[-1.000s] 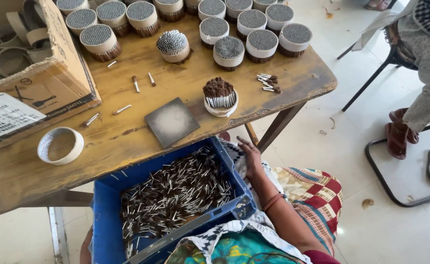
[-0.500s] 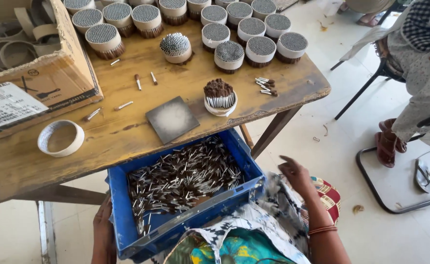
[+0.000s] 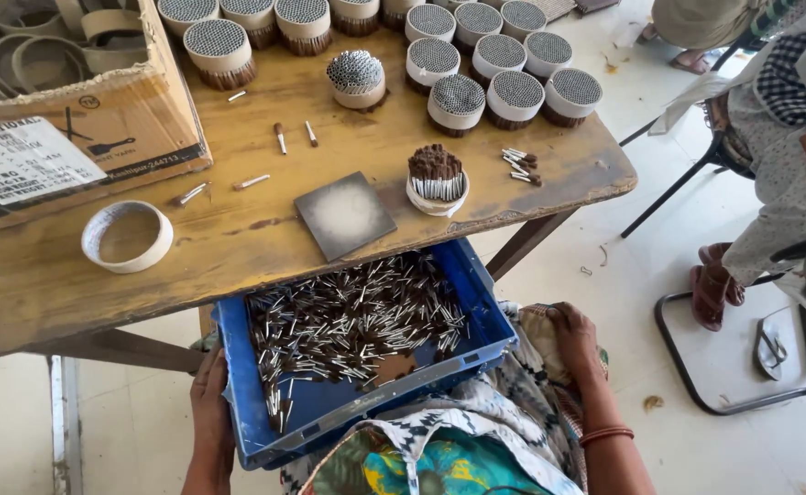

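Note:
A blue plastic crate [image 3: 476,302] rests on my lap, filled with several small white sticks [image 3: 357,321] with dark tips. My left hand [image 3: 208,394] grips the crate's left edge. My right hand [image 3: 572,335] lies to the right of the crate on the patterned cloth over my knee, fingers curled on the fabric. On the wooden table [image 3: 238,247] just beyond the crate lie a dark square tile [image 3: 343,214] and a small round ring partly packed with upright sticks [image 3: 435,174].
Several round bundles packed with sticks [image 3: 513,87] line the table's far side. An empty white ring [image 3: 128,236] and loose sticks lie on the table. A cardboard box [image 3: 73,128] holds empty rings at left. Another seated person [image 3: 778,137] and a metal chair frame are at right.
The crate has slid further out from under the table onto my lap. My right hand left the crate's right corner and moved right, down onto the cloth.

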